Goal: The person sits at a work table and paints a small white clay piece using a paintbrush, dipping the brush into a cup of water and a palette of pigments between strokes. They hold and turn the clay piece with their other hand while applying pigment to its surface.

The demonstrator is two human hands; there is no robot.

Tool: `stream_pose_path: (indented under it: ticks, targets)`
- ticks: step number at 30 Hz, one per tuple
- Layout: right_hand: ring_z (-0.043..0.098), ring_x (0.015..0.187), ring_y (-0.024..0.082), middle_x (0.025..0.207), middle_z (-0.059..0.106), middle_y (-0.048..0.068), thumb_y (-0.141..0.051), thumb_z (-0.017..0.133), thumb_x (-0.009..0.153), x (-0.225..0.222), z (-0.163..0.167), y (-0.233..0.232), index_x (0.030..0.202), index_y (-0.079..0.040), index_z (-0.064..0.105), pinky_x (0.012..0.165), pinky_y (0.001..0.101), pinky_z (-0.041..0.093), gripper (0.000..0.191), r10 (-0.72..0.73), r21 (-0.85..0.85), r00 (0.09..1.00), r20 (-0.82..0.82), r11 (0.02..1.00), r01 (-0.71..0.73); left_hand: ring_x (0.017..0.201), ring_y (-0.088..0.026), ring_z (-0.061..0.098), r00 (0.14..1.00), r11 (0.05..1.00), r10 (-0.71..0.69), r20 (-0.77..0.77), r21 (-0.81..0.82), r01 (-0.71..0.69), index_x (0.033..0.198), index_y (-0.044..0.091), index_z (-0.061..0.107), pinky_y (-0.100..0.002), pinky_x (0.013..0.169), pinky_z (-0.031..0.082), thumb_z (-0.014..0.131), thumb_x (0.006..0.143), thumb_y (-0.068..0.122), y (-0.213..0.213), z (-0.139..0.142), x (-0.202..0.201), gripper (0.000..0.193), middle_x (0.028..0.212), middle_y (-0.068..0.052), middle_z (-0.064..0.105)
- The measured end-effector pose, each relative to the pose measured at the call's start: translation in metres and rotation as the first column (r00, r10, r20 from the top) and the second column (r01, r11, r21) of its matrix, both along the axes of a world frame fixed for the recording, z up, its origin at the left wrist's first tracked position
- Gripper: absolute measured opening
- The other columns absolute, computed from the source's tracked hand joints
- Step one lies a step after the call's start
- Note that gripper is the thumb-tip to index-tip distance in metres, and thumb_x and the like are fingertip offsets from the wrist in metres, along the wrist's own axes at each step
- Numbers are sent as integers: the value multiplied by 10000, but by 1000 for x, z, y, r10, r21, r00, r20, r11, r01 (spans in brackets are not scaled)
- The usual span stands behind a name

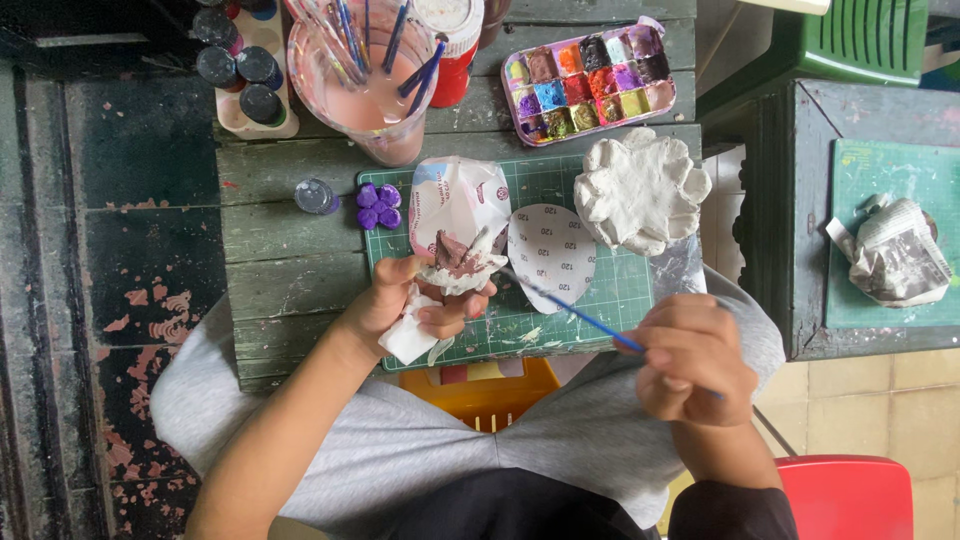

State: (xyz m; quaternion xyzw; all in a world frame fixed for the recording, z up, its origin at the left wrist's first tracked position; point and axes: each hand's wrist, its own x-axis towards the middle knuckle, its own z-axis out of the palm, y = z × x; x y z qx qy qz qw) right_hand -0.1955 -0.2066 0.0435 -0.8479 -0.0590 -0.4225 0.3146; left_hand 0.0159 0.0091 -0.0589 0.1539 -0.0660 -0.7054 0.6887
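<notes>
My left hand [405,305] holds a small white clay flower [460,262], partly painted brown, together with a crumpled white tissue, over the green cutting mat [590,305]. My right hand [692,355] grips a thin blue paintbrush [575,312] whose tip points toward the clay flower. A larger unpainted white clay flower [640,190] lies on the mat's right side. A small purple clay flower [378,206] sits at the mat's left edge.
At the back stand a paint palette [588,82] with many colours, a jar of pinkish water [370,85] holding brushes, and a rack of paint bottles [245,65]. A round sandpaper disc [548,250] and a white bag [455,195] lie on the mat. A red chair [850,495] is at right.
</notes>
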Motion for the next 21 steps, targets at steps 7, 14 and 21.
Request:
stream_pose_path:
  ticks: [7, 14, 21]
  targets:
    - [627, 808, 245, 865, 692, 168, -153, 496, 1106, 18, -17, -14, 1072, 3, 548, 738, 381, 531, 168, -123, 159, 974, 192, 983, 92, 595, -38, 407, 995, 999, 35, 90, 26, -37, 1273, -148, 596, -194, 516, 346, 757, 882, 574, -4, 9, 0, 837, 997, -121, 656]
    - [722, 961, 352, 1031, 694, 238, -184, 762, 955, 24, -11, -7, 1146, 53, 588, 830, 460, 578, 351, 251, 44, 968, 0, 967, -251, 834, -28, 660, 715, 999, -36, 698, -1, 51, 1208, -72, 697, -207, 764, 539, 744, 754, 265, 1, 29, 8, 567, 972, -32, 743]
    - [750, 1059, 371, 1091, 729, 228, -93, 874, 820, 25, 3, 1, 1223, 45, 627, 906, 480, 617, 493, 558, 363, 811, -179, 803, -472, 603, -10, 429, 511, 989, -117, 852, 52, 139, 1214, 15, 761, -205, 644, 449, 810, 708, 124, 5, 35, 6, 519, 653, 80, 488]
